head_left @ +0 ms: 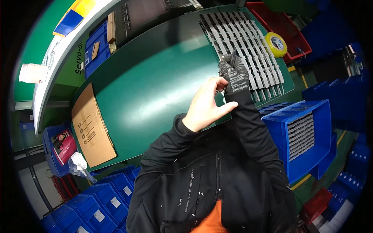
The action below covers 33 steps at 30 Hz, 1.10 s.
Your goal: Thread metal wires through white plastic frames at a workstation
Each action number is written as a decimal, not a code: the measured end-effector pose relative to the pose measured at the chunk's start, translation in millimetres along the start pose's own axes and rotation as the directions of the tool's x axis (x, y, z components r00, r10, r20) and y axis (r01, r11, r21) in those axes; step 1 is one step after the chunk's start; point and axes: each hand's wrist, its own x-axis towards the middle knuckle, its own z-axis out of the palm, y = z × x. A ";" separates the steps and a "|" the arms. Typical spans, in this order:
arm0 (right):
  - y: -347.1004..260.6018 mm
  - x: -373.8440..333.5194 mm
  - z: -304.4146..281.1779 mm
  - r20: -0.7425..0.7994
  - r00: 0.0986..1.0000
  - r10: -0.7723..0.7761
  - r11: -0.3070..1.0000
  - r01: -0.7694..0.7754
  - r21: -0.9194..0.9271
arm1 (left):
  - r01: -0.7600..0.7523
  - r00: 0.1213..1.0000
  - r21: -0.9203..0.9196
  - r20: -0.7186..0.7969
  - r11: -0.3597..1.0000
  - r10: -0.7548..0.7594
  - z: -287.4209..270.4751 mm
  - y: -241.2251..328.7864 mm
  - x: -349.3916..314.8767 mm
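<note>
My left hand (206, 104) is bare. Its thumb stands apart from the bent fingers, whose tips reach the wrist side of the glove on my right hand; I see nothing held in it. A dark grey patterned work glove (237, 79) covers my right hand (234, 72). That hand lies over the near left edge of a row of grey slotted strips (248, 50), with its fingers pointing away from me and partly spread. Whether its fingertips touch a strip is hard to tell. The strips lie side by side on the green table (155, 89).
A yellow tape roll (276, 44) sits right of the strips, near a red bin (299, 48). Flat cardboard (93, 128) lies at the table's left end. At right stands a blue crate (307, 136) with similar grey parts. Blue bins (97, 206) fill the lower left.
</note>
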 end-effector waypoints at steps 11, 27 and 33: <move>13.2 22.9 -0.6 -0.099 0.991 -0.093 0.993 0.099 0.062 | -0.314 0.940 -0.221 0.060 0.923 0.335 10.3 -26.2 2.5; 6.2 28.8 35.0 0.148 0.948 -0.284 0.509 0.279 -0.814 | -0.562 0.786 0.620 0.194 0.548 0.587 53.3 -4.1 12.0; -44.4 49.8 -4.9 -0.041 0.937 0.346 0.900 -0.319 0.299 | -0.766 0.642 0.485 0.559 0.421 0.524 47.3 -45.9 -25.5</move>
